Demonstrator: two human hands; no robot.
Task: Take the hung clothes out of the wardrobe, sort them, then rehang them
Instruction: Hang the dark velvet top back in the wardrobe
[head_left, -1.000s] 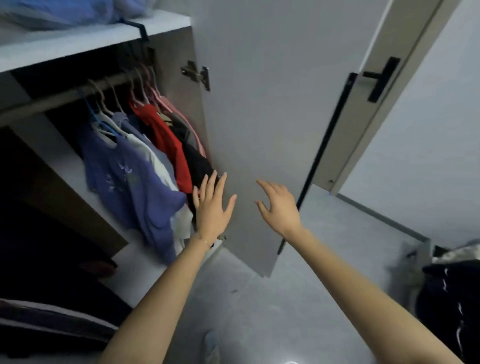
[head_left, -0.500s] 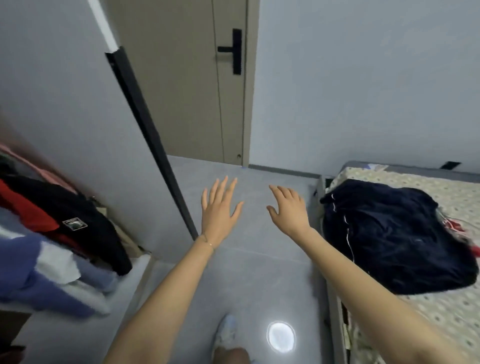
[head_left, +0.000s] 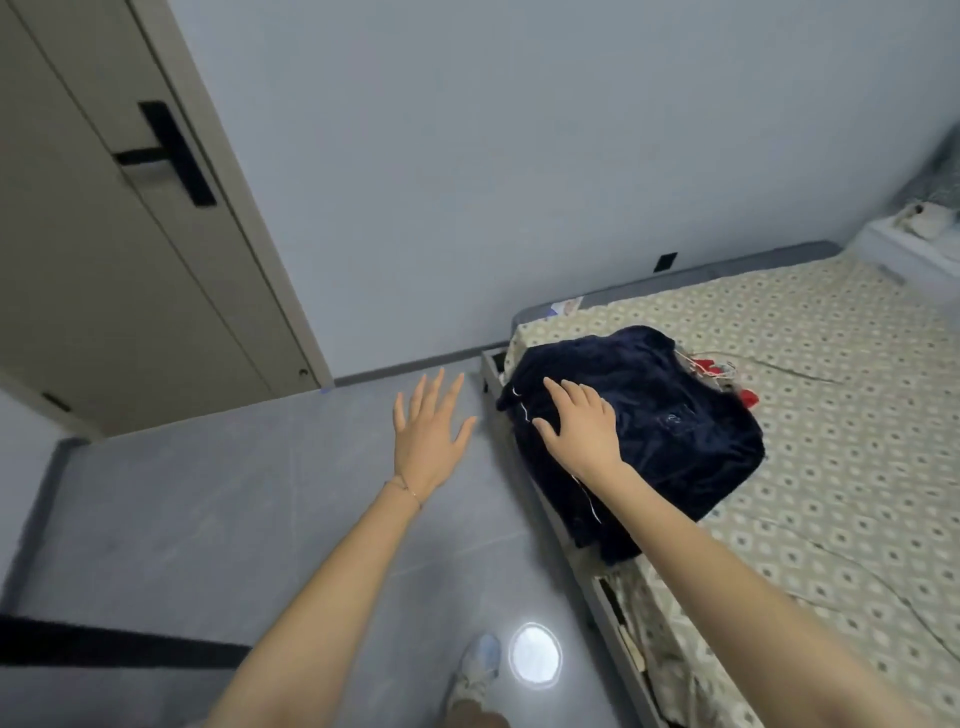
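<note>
A dark navy garment (head_left: 670, 431) lies in a heap on the near corner of the bed (head_left: 831, 415), with something red (head_left: 748, 397) and a hanger wire showing at its far edge. My right hand (head_left: 582, 428) hovers over the garment's left part with fingers spread and holds nothing; whether it touches the cloth I cannot tell. My left hand (head_left: 428, 436) is held out over the floor just left of the bed corner, fingers straight and spread, empty. The wardrobe is out of view.
The bed has a patterned beige sheet and a grey frame (head_left: 524, 467). A closed door (head_left: 104, 249) with a black handle stands at the left. Grey floor (head_left: 208, 519) stretches between door and bed. My shoe (head_left: 478, 670) is at the bottom, and a white nightstand (head_left: 914, 239) far right.
My view has swung right from the wardrobe to the bed. Both hands stayed spread and empty; the right hand now lies over the navy garment.
</note>
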